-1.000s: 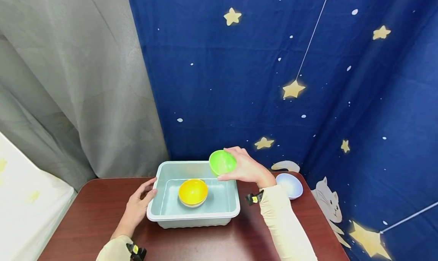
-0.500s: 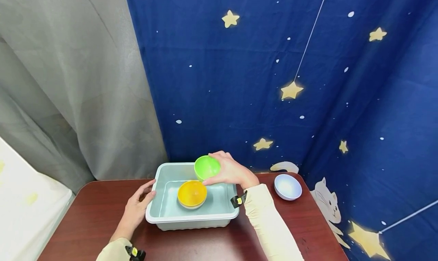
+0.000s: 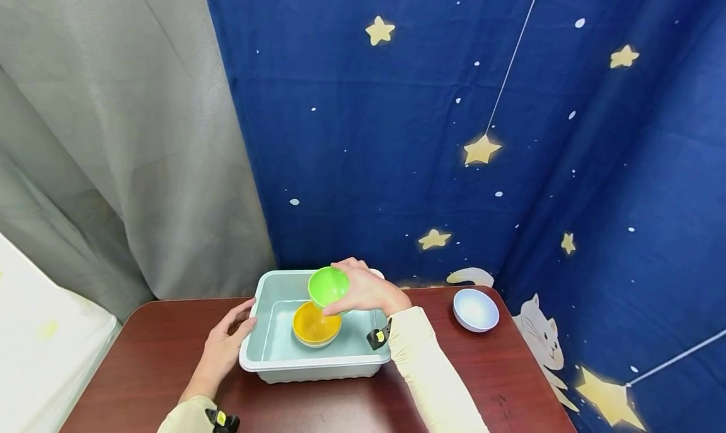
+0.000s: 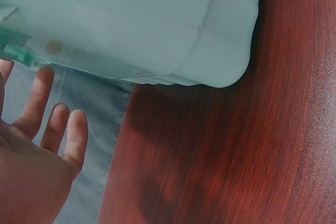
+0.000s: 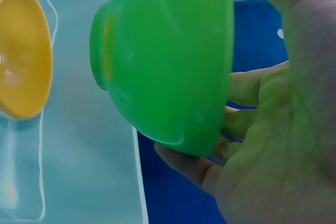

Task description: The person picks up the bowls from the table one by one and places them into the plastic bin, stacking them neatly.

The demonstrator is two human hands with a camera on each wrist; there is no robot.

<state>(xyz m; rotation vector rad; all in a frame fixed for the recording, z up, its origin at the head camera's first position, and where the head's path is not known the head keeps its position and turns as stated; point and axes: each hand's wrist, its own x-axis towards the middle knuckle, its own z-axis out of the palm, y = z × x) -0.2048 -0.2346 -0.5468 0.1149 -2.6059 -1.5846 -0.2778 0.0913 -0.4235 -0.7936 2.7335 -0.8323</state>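
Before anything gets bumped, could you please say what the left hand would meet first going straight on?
The left hand would likely meet the pale bin first, at its left side; its fingers may be touching it.

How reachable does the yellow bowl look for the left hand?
Probably yes: only the tub's rim seems to separate the left hand from the yellow bowl; in the head view, the green bowl overlaps just its far edge.

Dark red-brown wood-grain table (image 3: 312,408) with rounded back corners, standing before two hangings: a plain grey curtain (image 3: 153,137) at left and a navy-blue curtain (image 3: 351,143) at right, printed with yellow stars (image 3: 482,150) and a white cat (image 3: 546,341). Far left, white cloth (image 3: 45,370). Pale light glosses the tabletop's near middle.
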